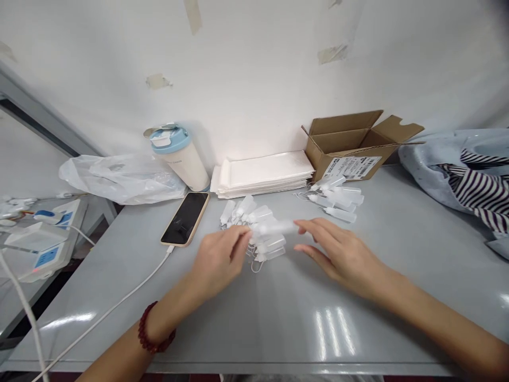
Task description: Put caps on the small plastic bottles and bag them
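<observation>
My left hand (220, 260) pinches one end of a small translucent plastic dropper bottle (275, 228), which lies level above the table. My right hand (342, 257) is next to the bottle's other end, its fingers spread and apparently not gripping. Below and behind the held bottle lies a heap of similar bottles (248, 216) with thin loops attached. A second heap of these bottles (336, 199) sits further right, near the box. Part of the first heap is hidden by my left hand.
On the grey table (318, 329) are a phone (185, 218) on a white cable, a lidded tumbler (181, 157), stacked white trays (262, 173), and an open cardboard box (350, 146). A plastic bag (119, 179), striped cloth (477, 185) and white devices (40, 244) lie beyond.
</observation>
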